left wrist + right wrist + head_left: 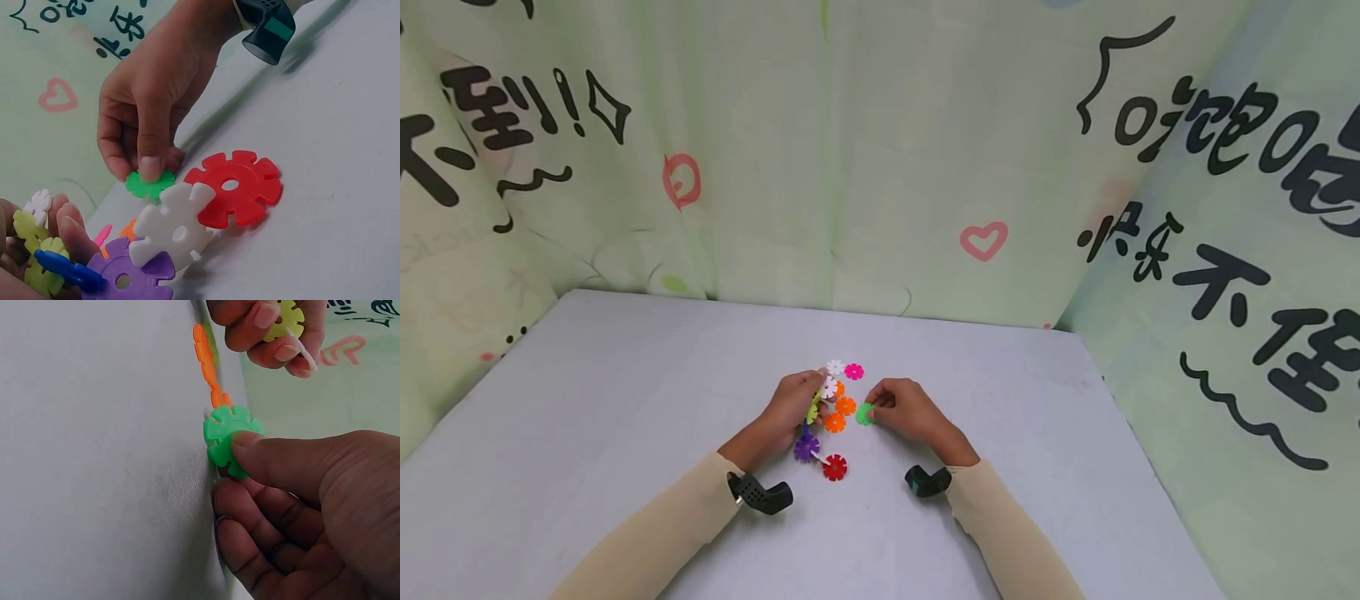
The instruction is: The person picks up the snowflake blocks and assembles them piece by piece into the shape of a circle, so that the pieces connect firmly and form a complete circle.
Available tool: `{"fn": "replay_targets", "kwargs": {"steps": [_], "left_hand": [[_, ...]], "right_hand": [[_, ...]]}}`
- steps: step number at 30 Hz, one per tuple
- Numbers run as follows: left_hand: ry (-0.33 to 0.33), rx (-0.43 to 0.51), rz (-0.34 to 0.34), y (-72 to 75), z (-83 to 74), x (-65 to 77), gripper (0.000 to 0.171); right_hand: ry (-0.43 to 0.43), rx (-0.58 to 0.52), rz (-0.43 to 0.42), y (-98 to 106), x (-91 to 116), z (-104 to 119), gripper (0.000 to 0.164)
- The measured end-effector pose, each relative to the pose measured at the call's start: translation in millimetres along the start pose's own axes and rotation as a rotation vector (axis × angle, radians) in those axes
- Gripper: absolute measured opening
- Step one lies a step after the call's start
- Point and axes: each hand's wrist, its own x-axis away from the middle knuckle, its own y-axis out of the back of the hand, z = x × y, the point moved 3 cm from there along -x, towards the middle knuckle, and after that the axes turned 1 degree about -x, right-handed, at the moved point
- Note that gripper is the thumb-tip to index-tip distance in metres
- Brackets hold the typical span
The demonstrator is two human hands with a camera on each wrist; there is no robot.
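My left hand grips a linked chain of notched plastic discs. In the left wrist view, yellow-green discs lie at its fingers, followed by a blue disc, a purple disc, a white disc and a red disc. Between thumb and fingers, my right hand pinches a green disc close to the tabletop. Several orange discs sit between the two hands, left of the green one. Whether the orange discs join the chain, I cannot tell.
Beyond the left hand are a pink disc and a white disc. Everything is over a white-covered table. A pale green printed curtain stands along its back and sides. Each wrist wears a black camera.
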Motion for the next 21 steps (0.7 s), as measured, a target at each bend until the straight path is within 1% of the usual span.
{"fn": "replay_targets", "kwargs": {"steps": [9,11,16,18,21], "left_hand": [[-0.014,0.006,0.014,-0.5,1.4,-1.1,0.037],[-0.014,0.002,0.016,-0.3,2.3,-1.1,0.037],[-0.006,-0.019,0.008,0.3,4.6,-0.1,0.039],[-0.003,-0.026,0.001,0.4,5.2,-0.5,0.038],[0.002,-0.016,-0.004,0.2,6.0,-1.8,0.034]], "right_hand": [[-0.011,-0.049,0.004,1.5,0.2,-0.7,0.005],[-0.001,-0.065,-0.005,1.1,0.5,0.2,0.006],[0.059,-0.07,-0.041,1.9,0.8,2.9,0.015],[0.07,-0.065,-0.047,3.3,1.0,4.6,0.015],[0.064,-0.073,-0.052,5.7,1.0,6.9,0.01]]}}
